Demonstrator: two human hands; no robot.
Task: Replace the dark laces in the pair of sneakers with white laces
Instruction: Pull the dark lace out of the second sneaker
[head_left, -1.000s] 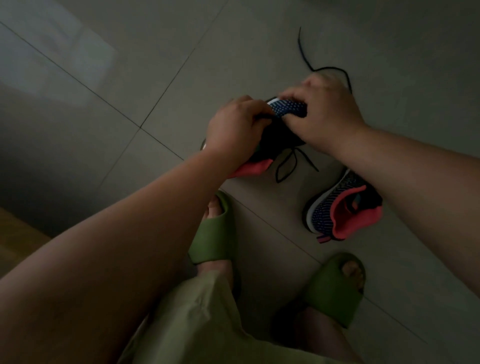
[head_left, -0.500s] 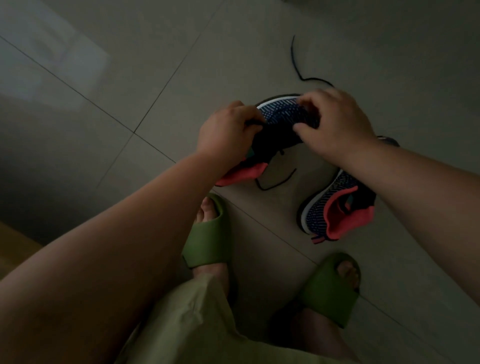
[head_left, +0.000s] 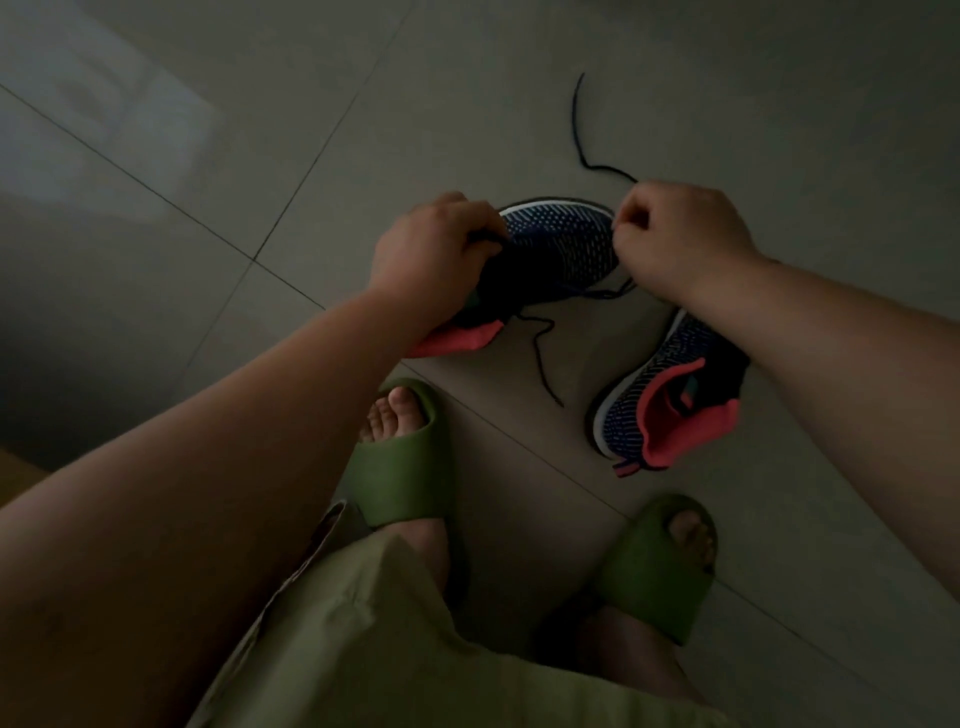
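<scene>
A navy knit sneaker (head_left: 563, 244) with a coral lining lies on the tiled floor, toe pointing away from me. My left hand (head_left: 434, 254) grips its left side near the tongue. My right hand (head_left: 675, 236) pinches the dark lace (head_left: 576, 124) beside the toe, fingers curled. One lace end trails off across the floor beyond the shoe. Another stretch of dark lace (head_left: 540, 358) hangs loose below the shoe. The second sneaker (head_left: 670, 395) lies to the right, partly under my right forearm. No white lace is in view.
My two feet in green slides (head_left: 400, 467) (head_left: 657, 566) stand just in front of the sneakers. Pale green clothing (head_left: 363, 639) fills the bottom. Grey floor tiles (head_left: 311, 119) stretch away to the left and back. The room is dim.
My right hand has come off the top of the sneaker and drawn to the right with the dark lace. The loose lace below the shoe has lengthened. My left hand keeps its grip.
</scene>
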